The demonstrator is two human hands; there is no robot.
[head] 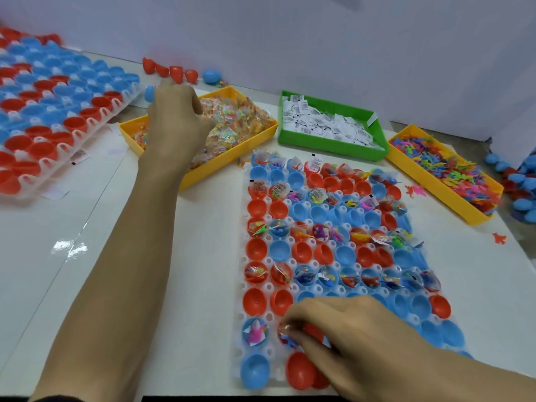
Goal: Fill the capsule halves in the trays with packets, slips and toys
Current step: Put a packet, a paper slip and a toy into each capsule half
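A white tray (307, 291) of red and blue capsule halves lies in front of me; alternate rows hold packets, slips and toys, the rows between are bare. My right hand (342, 329) is curled low over a red half (285, 336) in a near row, fingertips pinching small colourful contents into it. My left hand (177, 117) reaches into the yellow bin of clear packets (240, 132), fingers curled into the pile; what they grip is hidden.
A green bin of white slips (330, 126) and a yellow bin of small colourful toys (446, 172) stand behind the tray. A second tray of capsule halves (55, 105) lies far left. Loose capsule halves (171, 72) sit by the wall, and more (519, 184) at the right edge.
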